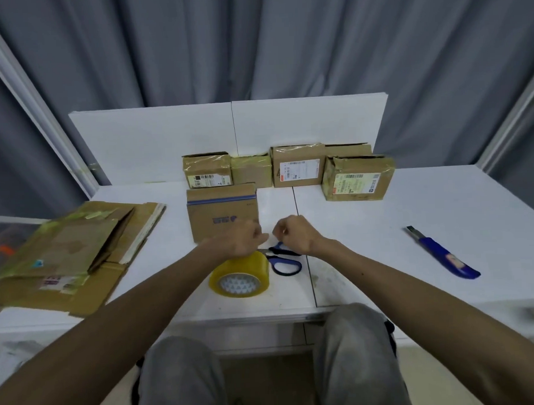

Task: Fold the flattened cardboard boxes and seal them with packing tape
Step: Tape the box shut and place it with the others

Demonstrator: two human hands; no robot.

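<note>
Hands meet over a white table [366,229], seen from the person's own head. Left hand [241,238] and right hand [292,233] are both curled, fingertips nearly touching, w/ something thin and pale pinched between them; can't tell what it is.

Landmark: tape roll [239,274], yellowish clear packing tape, lying on the table just below the left hand, core facing the viewer. Scissors [281,258] w/ blue-black handles lie touching the roll's right side, partly under the right wrist.

Just behind the roll, past the left hand, stands 1 folded cardboard box [222,214] w/ a blue stripe and blue print. Farther behind the roll, a row of 4 or 5 taped boxes [297,166] w/ shipping labels sits against a white back panel [154,139].

Well left of the roll, a stack of flattened cardboard [71,257] rests at the table's left edge, approx. overhanging it. Well right of the roll lies a blue utility knife [443,253], blade end pointing away.

Below the roll, the person's knees in grey trousers [352,350]. Grey curtains [284,44] hang behind everything.
</note>
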